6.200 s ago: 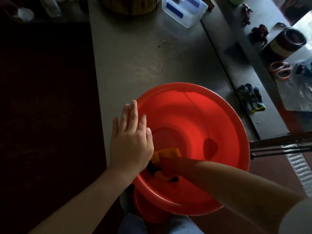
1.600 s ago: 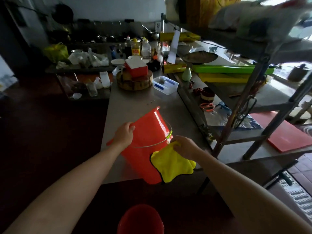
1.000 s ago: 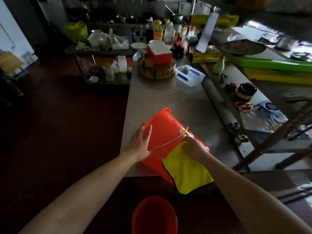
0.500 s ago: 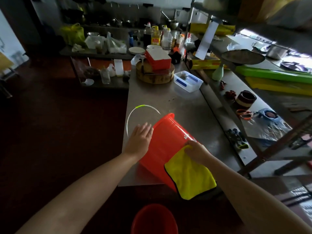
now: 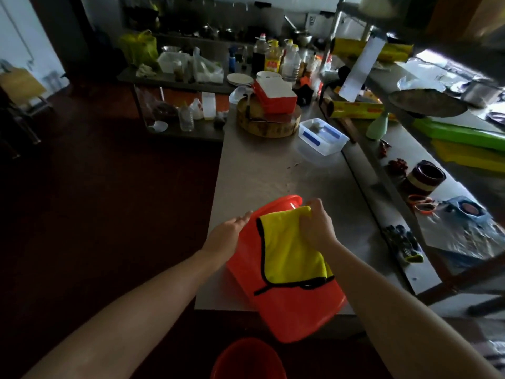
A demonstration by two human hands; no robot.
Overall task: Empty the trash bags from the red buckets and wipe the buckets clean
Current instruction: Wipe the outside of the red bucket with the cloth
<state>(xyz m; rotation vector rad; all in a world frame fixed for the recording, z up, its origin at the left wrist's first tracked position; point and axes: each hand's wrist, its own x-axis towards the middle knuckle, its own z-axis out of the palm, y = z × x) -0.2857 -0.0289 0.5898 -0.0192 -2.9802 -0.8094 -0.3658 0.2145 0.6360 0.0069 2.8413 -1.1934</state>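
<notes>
We judge the wiping part-done: no trash bag shows, and our right hand (image 5: 317, 228) pinches the yellow cloth (image 5: 289, 247) against the outer wall of the red bucket (image 5: 295, 305), tipped over at the table's (image 5: 273, 173) near edge. Our left hand (image 5: 232, 232) lies flat, fingers straight, on its side. A second red bucket (image 5: 246, 359) stands on the floor, contents unseen.

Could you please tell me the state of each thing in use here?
Red bucket: tipped on its side on the table, near end past the edge.
Yellow cloth: draped over the bucket's wall.
Left hand: flat against the bucket.
Right hand: gripping the cloth.
Floor bucket: upright, partly in view.
</notes>
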